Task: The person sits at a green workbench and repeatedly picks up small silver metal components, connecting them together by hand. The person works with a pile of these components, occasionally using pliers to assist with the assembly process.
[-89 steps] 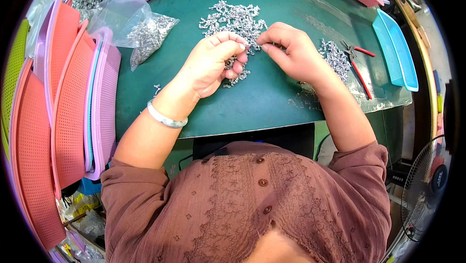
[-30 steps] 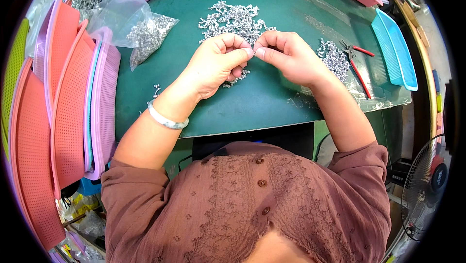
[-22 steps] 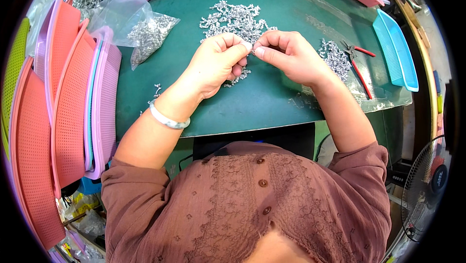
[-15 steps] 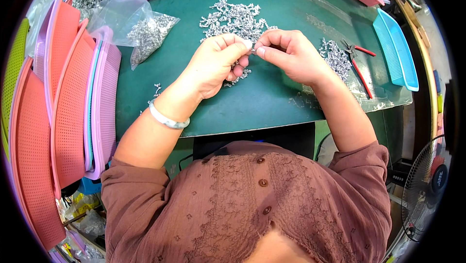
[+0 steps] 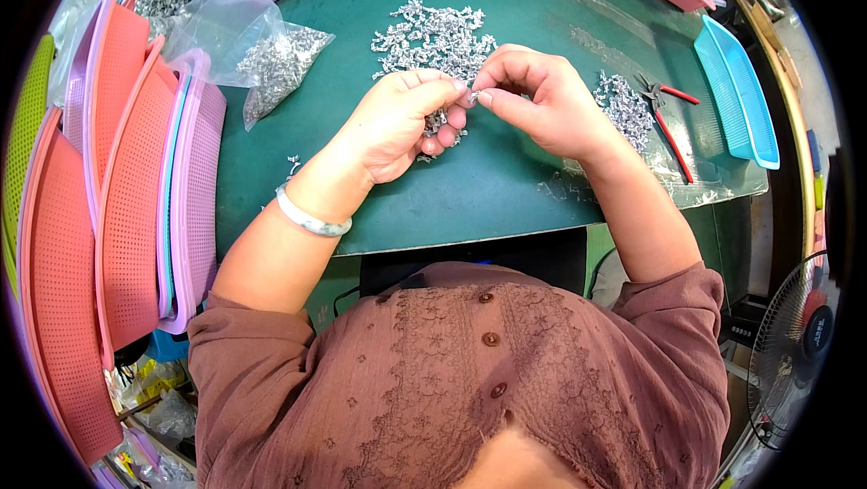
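My left hand (image 5: 411,119) and my right hand (image 5: 533,87) meet at their fingertips over the near side of a pile of small silvery metal parts (image 5: 432,36). Between the pinched fingers sits a small metal part (image 5: 473,97), mostly covered, so its exact shape is unclear. Both thumbs and index fingers are closed on it. The lower fingers of my left hand are curled, with more silvery parts seen beside and beneath them. Off to the right lies a smaller heap of metal parts (image 5: 623,110), next to pliers with red handles (image 5: 672,139).
A clear plastic bag of metal parts (image 5: 282,60) lies at the left on the green table (image 5: 379,218). Stacked coral and purple baskets (image 5: 131,209) stand along the left edge. A blue basket (image 5: 736,92) is at the right, a fan (image 5: 790,344) beyond the table's corner.
My right hand has shifted slightly upward, its fingers more bent. My left hand has turned a little, its lower fingers closer to the fingertips. The two hands stay together.
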Demonstrator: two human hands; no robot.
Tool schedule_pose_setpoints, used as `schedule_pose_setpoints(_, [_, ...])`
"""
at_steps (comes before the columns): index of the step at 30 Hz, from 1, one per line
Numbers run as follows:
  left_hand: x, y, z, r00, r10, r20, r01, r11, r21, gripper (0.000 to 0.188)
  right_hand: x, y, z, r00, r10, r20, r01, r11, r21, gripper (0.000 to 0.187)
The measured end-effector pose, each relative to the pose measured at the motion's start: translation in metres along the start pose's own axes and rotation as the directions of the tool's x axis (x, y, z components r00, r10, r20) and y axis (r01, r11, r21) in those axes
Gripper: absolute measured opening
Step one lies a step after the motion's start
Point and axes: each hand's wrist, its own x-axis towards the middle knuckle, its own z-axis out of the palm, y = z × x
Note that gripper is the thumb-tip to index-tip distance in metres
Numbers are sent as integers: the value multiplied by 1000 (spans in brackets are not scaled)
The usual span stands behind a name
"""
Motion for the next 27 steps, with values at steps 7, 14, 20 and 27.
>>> schedule_pose_setpoints(7, [-2, 1, 1, 999, 14, -38, -13, 999, 30, 13, 2, 4, 2, 990, -106, -95, 95, 989, -115, 9])
schedule_pose_setpoints(14, [1, 3, -7, 997, 74, -24, -77, 988, -132, 6, 1, 12, 5, 949, -314, 30, 258, 717, -647, 16])
schedule_pose_setpoints(20, [2, 3, -13, 994, 102, 44, -90, 973, -211, 6, 1, 10, 0, 962, -274, -15, 200, 737, -646, 6])
schedule_pose_setpoints(27, [2, 2, -10, 997, 73, -35, -77, 990, -119, 11, -1, 10, 3, 967, -246, 68, 230, 722, -653, 6])
